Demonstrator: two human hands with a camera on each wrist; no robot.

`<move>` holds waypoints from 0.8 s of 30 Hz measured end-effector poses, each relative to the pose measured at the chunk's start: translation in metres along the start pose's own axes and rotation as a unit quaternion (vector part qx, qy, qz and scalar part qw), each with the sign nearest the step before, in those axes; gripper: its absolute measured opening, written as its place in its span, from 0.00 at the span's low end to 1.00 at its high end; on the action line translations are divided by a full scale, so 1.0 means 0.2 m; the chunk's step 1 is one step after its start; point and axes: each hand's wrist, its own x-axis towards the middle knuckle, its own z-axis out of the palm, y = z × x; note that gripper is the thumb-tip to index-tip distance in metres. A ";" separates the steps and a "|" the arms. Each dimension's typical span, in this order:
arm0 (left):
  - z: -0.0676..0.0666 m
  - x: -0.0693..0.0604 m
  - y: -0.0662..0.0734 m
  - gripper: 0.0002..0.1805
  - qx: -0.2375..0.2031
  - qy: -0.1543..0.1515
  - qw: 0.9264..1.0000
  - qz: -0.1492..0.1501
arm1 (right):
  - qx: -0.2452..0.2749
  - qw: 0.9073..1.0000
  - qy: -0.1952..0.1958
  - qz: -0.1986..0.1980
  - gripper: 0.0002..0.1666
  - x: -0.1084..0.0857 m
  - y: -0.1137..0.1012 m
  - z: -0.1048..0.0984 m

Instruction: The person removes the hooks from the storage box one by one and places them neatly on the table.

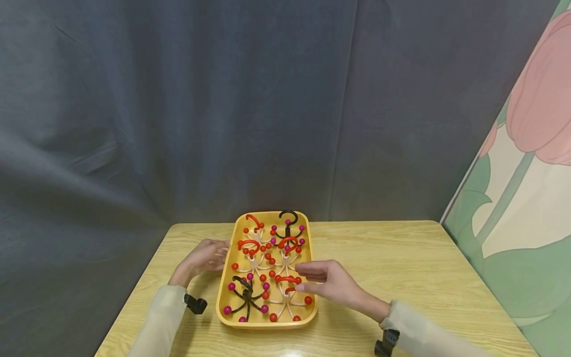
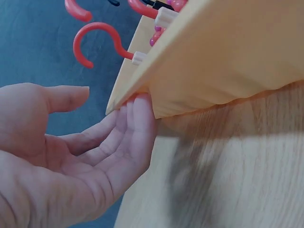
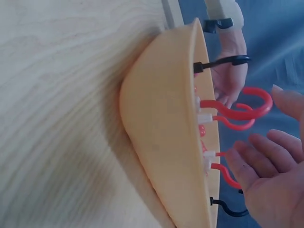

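A yellow plastic tray [image 1: 267, 326] holds several small hook racks with ball-tipped arms. One black rack [image 1: 247, 296] with magenta balls lies front left, another black rack [image 1: 287, 232] back right. The others have white arms, red balls and red hooks, such as the front-right red hook [image 1: 287, 279]. At the tray's left side, my left hand [image 1: 202, 259] has its fingertips under the rim [image 2: 130, 92], thumb apart. My right hand [image 1: 334, 285] is over the right rim, fingers extended beside the red hooks [image 3: 254, 107]; whether it touches one I cannot tell. Neither hand grips anything.
The tray stands on a light wooden table [image 1: 401, 277]. A dark grey curtain [image 1: 267, 109] hangs behind the table's back edge. On the right is a panel with a pink tulip print [image 1: 540, 99]. Table surface extends on both sides of the tray.
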 end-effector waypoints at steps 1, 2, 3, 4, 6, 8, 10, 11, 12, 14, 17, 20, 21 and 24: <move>0.00 0.01 -0.01 0.27 -0.007 -0.004 1.000 -0.002 | 0.002 1.000 0.000 -0.001 0.30 0.00 0.00 0.01; -0.01 0.01 -0.01 0.27 -0.010 -0.010 1.000 -0.002 | 0.006 1.000 0.000 -0.001 0.30 0.00 0.00 0.01; -0.01 0.02 -0.02 0.27 -0.013 -0.017 1.000 -0.001 | 0.009 1.000 0.001 0.001 0.30 0.00 0.00 0.02; -0.01 0.02 -0.02 0.28 -0.016 -0.024 1.000 0.000 | 0.012 1.000 0.002 0.002 0.30 0.00 0.00 0.02; -0.03 0.04 -0.04 0.28 -0.030 -0.042 0.999 0.002 | 0.019 1.000 0.004 -0.002 0.30 0.00 0.01 0.03; -0.04 0.05 -0.05 0.29 -0.043 -0.063 0.997 0.006 | 0.028 1.000 0.005 -0.004 0.30 0.00 0.01 0.04; -0.05 0.06 -0.07 0.30 -0.063 -0.082 0.995 0.005 | 0.037 0.999 0.005 -0.009 0.30 0.00 0.02 0.05; -0.06 0.06 -0.08 0.30 -0.075 -0.090 0.993 0.002 | 0.040 0.999 0.005 -0.009 0.30 0.00 0.02 0.06; -0.07 0.07 -0.09 0.30 -0.081 -0.097 0.992 0.001 | 0.045 0.999 0.004 -0.009 0.29 0.01 0.02 0.06; -0.08 0.07 -0.11 0.31 -0.090 -0.110 0.990 0.001 | 0.051 0.999 0.003 -0.007 0.28 0.01 0.02 0.07; -0.10 0.08 -0.13 0.32 -0.104 -0.121 0.987 -0.001 | 0.053 0.999 0.004 -0.006 0.27 0.02 0.02 0.09; -0.11 0.08 -0.14 0.33 -0.112 -0.136 0.984 0.005 | 0.052 0.999 0.007 -0.007 0.27 0.03 0.02 0.10; -0.11 0.08 -0.15 0.33 -0.118 -0.141 0.983 0.004 | 0.053 0.999 0.007 -0.005 0.27 0.03 0.02 0.10; -0.11 0.08 -0.15 0.35 -0.134 -0.159 0.978 0.006 | 0.056 0.998 0.010 0.004 0.26 0.03 0.03 0.11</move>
